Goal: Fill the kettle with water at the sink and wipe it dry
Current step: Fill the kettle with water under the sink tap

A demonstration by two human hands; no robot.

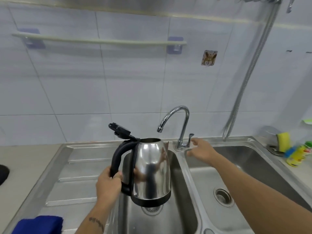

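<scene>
Two hands, one kettle, at the sink

Blue cloth [39,224] on the drainboard, lower left. Left hand [108,183] wrapped round the black handle of the steel kettle [150,171], lid flipped up, held above the left sink basin [184,191] below the faucet [175,120]. Right hand [201,149], fingers spread and holding nothing, just beside the faucet lever [190,138].

Both forearms are bare, no sleeves; a dark tattoo [96,224] marks the forearm behind the left hand [108,184].
</scene>
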